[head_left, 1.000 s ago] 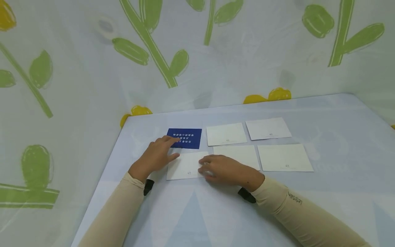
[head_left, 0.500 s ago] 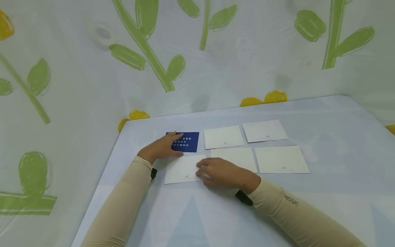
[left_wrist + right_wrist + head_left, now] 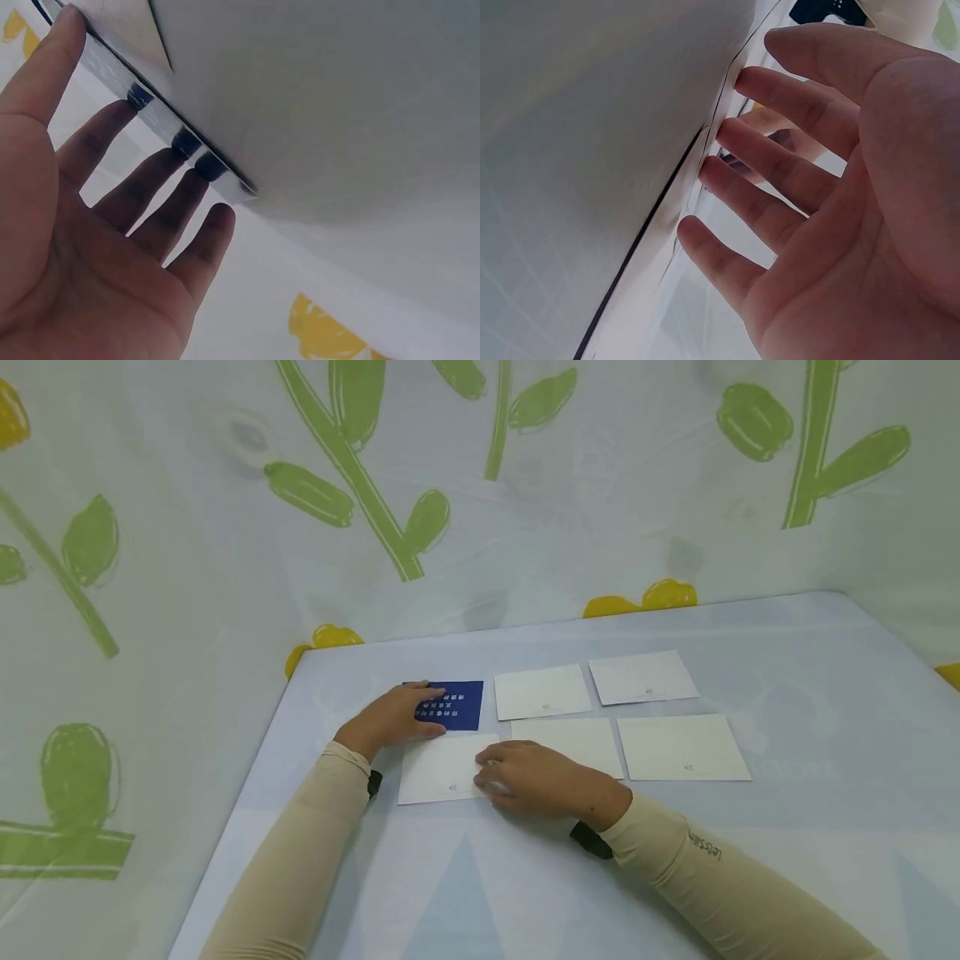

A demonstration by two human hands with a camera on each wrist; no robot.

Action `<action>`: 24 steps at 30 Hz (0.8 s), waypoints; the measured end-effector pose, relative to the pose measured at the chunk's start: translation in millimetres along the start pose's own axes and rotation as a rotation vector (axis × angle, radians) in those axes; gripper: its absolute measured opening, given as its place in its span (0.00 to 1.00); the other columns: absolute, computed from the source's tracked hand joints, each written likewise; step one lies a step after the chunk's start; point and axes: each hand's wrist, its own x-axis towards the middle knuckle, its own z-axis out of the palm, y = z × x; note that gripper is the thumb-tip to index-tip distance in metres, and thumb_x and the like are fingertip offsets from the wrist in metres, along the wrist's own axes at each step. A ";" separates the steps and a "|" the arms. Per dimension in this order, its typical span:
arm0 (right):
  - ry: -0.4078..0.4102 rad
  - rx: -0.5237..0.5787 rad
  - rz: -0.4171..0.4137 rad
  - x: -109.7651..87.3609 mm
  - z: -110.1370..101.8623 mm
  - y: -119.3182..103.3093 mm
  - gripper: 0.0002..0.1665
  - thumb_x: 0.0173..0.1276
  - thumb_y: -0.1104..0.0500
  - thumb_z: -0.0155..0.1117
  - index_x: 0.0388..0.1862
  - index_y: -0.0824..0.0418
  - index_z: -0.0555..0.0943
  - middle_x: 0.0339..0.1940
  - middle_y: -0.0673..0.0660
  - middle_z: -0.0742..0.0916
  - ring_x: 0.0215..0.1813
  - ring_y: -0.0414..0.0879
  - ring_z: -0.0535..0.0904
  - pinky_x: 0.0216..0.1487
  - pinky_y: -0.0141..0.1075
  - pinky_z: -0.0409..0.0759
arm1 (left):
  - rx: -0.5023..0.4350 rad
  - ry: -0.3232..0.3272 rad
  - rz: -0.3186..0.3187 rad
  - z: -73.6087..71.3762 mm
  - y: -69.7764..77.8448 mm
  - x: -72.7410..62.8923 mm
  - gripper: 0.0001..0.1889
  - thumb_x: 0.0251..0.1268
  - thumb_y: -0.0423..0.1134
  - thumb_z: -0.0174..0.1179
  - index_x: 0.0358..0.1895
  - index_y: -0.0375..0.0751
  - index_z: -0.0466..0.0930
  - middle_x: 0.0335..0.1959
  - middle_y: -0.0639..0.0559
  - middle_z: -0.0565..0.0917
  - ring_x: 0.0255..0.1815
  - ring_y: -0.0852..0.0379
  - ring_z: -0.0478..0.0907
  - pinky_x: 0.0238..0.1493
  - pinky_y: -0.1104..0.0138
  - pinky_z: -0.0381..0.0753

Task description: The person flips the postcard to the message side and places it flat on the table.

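Observation:
My left hand [image 3: 393, 718] reaches over the left side of a dark blue card [image 3: 467, 710] with white printed characters, hiding part of it. In the left wrist view, this hand [image 3: 112, 217] has its fingers spread, their tips at the card's surface. Just in front of the blue card lies a white card [image 3: 435, 770] with a small printed mark. The fingertips of my right hand [image 3: 551, 783] rest at that white card's right edge. Seen from the right wrist, the right hand's fingers [image 3: 780, 172] extend apart, with nothing gripped.
To the right, several more white cards lie face up in two rows: two at the back [image 3: 543, 692] and two in front, one [image 3: 684, 747] farther right. The pale table [image 3: 795, 693] meets a curtain [image 3: 187, 527] with a plant print behind and at left.
My left hand has shifted forward and right, covering more of the blue card. The right hand stays at the white card's edge. The head view has tilted slightly.

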 end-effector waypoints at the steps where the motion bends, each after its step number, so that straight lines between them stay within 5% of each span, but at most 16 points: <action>1: 0.003 -0.003 -0.001 0.4 0.1 0.2 0.17 0.73 0.53 0.63 0.58 0.52 0.84 0.66 0.53 0.82 0.70 0.49 0.76 0.71 0.44 0.73 | 0.004 0.002 -0.008 -0.2 0.9 -0.7 0.40 0.62 0.57 0.67 0.77 0.59 0.63 0.81 0.44 0.57 0.80 0.38 0.55 0.76 0.43 0.59; 5: 0.002 0.003 -0.001 1.0 -0.1 1.3 0.16 0.73 0.53 0.63 0.57 0.52 0.84 0.65 0.53 0.82 0.70 0.49 0.75 0.71 0.44 0.73 | 0.015 0.007 -0.019 0.9 2.0 -4.1 0.35 0.65 0.58 0.64 0.75 0.61 0.66 0.80 0.46 0.59 0.79 0.38 0.57 0.75 0.43 0.60; 13: 0.019 0.007 -0.017 2.1 0.3 1.3 0.15 0.72 0.54 0.63 0.56 0.52 0.85 0.65 0.54 0.82 0.70 0.50 0.75 0.70 0.45 0.73 | 0.001 0.109 0.101 2.4 -0.7 -16.9 0.24 0.73 0.53 0.56 0.69 0.53 0.75 0.71 0.43 0.74 0.74 0.41 0.67 0.74 0.47 0.65; 18: 0.024 0.050 -0.018 1.8 0.1 0.5 0.15 0.72 0.55 0.64 0.55 0.53 0.85 0.68 0.56 0.79 0.71 0.52 0.74 0.70 0.46 0.73 | -0.054 0.120 0.113 4.8 -3.0 -24.7 0.23 0.75 0.52 0.55 0.68 0.52 0.76 0.70 0.42 0.75 0.74 0.41 0.68 0.74 0.47 0.65; 24: 0.146 0.082 0.059 6.0 -10.9 7.3 0.20 0.71 0.53 0.66 0.60 0.51 0.82 0.76 0.57 0.71 0.76 0.55 0.67 0.72 0.50 0.71 | -0.104 0.147 0.118 8.1 -4.4 -29.0 0.22 0.75 0.51 0.55 0.68 0.53 0.76 0.70 0.44 0.75 0.75 0.42 0.67 0.73 0.47 0.65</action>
